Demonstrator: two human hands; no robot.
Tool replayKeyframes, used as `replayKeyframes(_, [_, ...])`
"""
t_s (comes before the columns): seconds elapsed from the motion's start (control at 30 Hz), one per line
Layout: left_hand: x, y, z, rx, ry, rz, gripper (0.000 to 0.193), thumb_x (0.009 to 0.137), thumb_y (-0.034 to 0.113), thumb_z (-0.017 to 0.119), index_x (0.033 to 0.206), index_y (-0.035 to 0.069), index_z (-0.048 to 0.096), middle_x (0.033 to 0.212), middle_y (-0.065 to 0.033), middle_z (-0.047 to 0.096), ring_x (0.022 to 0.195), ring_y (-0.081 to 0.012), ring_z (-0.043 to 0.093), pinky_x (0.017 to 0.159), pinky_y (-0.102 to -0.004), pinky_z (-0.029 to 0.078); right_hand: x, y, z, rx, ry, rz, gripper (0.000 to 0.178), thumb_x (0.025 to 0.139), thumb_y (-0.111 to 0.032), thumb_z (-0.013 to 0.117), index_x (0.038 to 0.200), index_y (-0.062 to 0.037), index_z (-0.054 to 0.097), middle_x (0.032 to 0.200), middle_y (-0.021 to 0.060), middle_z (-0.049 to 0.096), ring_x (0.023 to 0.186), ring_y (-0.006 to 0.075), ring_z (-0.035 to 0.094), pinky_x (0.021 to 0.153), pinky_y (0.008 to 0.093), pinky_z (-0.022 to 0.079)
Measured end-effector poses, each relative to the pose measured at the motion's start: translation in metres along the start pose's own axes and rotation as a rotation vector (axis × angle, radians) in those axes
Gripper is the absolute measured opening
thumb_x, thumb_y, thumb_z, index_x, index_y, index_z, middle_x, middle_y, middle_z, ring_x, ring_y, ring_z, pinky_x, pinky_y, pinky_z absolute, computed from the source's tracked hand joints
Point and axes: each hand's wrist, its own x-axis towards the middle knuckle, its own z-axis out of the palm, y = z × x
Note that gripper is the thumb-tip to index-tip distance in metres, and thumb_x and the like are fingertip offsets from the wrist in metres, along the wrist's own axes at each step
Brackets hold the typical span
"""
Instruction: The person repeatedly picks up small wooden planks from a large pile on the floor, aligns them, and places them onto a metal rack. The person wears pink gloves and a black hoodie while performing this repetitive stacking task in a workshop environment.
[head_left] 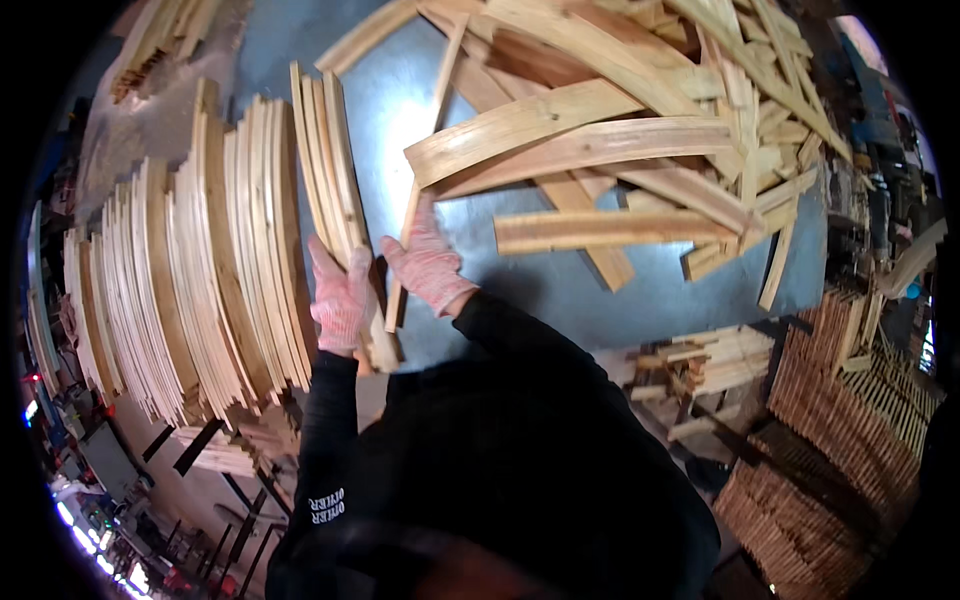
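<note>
Both my hands wear pinkish-white work gloves. My left hand (340, 305) straddles a small group of wooden slats (328, 150) standing on edge, its fingers on the left side and its thumb on the right. Close beside it, my right hand (432, 268) holds a single narrow wooden slat (449, 70) seen edge-on, thumb to its left and fingers to its right. This slat slants up and away past the end of a wider board (520, 125). The undersides of both hands are hidden.
A long row of slats on edge (210, 250) fills the left of the grey metal table (470, 300). Loose boards (620, 140) lie in a crisscross pile at the right and back. Stacked wood (850, 400) stands beyond the table at the lower right.
</note>
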Motion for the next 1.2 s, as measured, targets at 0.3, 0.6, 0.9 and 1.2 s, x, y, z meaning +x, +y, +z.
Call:
replayKeyframes(0.3, [0.002,0.04,-0.003,0.387,-0.079,-0.269,0.121,0.079,0.052,0.077,0.161,0.005,0.0,0.153,-0.0325,0.033,0.139,-0.0444,0.042,0.108,-0.059,0.039,-0.016,0.049,-0.232,-0.902,-0.223,-0.243,0.09,0.071,-0.047,0.082,0.147,-0.0119,0.048,0.145,0.014,0.052,0.135,0.0321,0.048,0.118,0.0558,0.028])
replayKeyframes(0.6, [-0.004,0.045,-0.011,0.297,-0.031,-0.228,0.114,0.077,0.047,0.076,0.16,0.009,0.009,0.145,-0.0331,0.043,0.128,-0.0469,0.053,0.104,-0.0523,0.045,-0.004,0.105,-0.294,-1.004,-0.301,-0.336,0.04,0.089,-0.026,0.064,0.126,-0.0111,0.063,0.137,0.0111,0.059,0.128,0.0297,0.056,0.107,0.045,0.046])
replayKeyframes(0.9, [-0.015,0.047,-0.005,0.351,-0.055,-0.242,0.115,0.08,0.049,0.074,0.161,0.007,0.005,0.141,-0.0306,0.047,0.125,-0.0444,0.055,0.1,-0.0534,0.048,0.001,0.114,-0.335,-1.274,-0.423,0.101,0.087,0.072,-0.053,0.08,0.143,-0.0122,0.049,0.134,0.0123,0.058,0.131,0.0307,0.051,0.117,0.0494,0.032])
replayKeyframes(1.2, [-0.019,0.047,-0.009,0.293,-0.067,-0.216,0.116,0.076,0.049,0.078,0.159,0.004,0.009,0.143,-0.0321,0.045,0.128,-0.0462,0.052,0.103,-0.0524,0.047,-0.113,0.008,-0.395,-0.633,-0.181,0.1,0.047,0.085,-0.026,0.074,0.127,-0.0081,0.065,0.109,0.0143,0.072,0.1,0.0346,0.069,0.084,0.0427,0.057])
